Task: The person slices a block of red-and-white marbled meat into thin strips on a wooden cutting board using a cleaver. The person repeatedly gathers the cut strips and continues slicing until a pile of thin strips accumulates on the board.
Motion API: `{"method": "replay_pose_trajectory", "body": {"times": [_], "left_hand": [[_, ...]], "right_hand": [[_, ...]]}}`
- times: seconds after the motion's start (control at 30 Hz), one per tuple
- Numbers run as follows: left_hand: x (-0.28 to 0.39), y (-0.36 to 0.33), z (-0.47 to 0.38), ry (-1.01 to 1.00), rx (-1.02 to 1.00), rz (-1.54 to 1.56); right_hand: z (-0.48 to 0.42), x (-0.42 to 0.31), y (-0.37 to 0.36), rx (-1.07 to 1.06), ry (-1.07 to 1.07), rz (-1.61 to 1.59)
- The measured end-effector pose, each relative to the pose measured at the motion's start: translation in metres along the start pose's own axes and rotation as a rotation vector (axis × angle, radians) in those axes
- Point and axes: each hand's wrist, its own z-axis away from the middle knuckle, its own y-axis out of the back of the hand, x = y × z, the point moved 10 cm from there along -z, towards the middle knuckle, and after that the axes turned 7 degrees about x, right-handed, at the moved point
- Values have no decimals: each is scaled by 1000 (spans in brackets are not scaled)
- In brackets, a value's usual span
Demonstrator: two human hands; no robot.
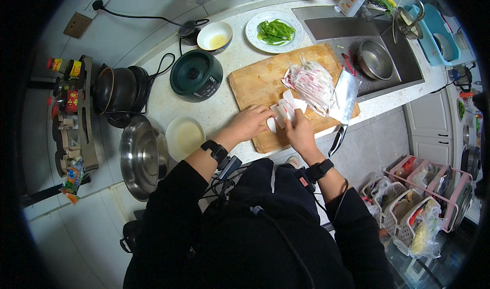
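Observation:
On the wooden cutting board (254, 78), both my hands are at a small stack of thin white radish slices (285, 109) with pinkish edges. My left hand (250, 121) grips the stack's left side, fingers curled in. From the right, my right hand (301, 133) holds the slices between thumb and fingers; its fingertips are partly hidden. Just beyond lies a heap of radish shreds (312, 82), white with red-pink ends. A cleaver (347, 95) rests at the board's right end, its blade by the heap and its black handle sticking out past the counter edge.
Behind the board stands a plate (252, 42) of sliced green vegetable. Left are a bowl (206, 30) with yellowish liquid, a dark green appliance base (195, 74), a pale bowl (185, 139) and a steel basin (139, 159). A sink (329, 27) holding a metal bowl (375, 59) is right.

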Motion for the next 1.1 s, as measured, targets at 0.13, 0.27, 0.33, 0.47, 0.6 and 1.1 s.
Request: {"method": "replay_pose_trajectory", "body": {"times": [0.13,0.27,0.33,0.47,0.6,1.1], "left_hand": [[2,-10,0,-62,-73,-52],[6,-5,1,-174,9,-31],[3,-2,1,-161,32,19],[-4,7,2,-85,83,131],[-14,8,2,33,136,197],[-7,1,6,7,236,76]], "right_hand": [[0,2,1,19,-2,6],[2,-1,3,41,17,1],[3,-5,3,32,45,28],[8,-22,-4,18,183,82],[15,-21,-25,-102,154,206],[24,-22,-27,-41,152,54]]}}
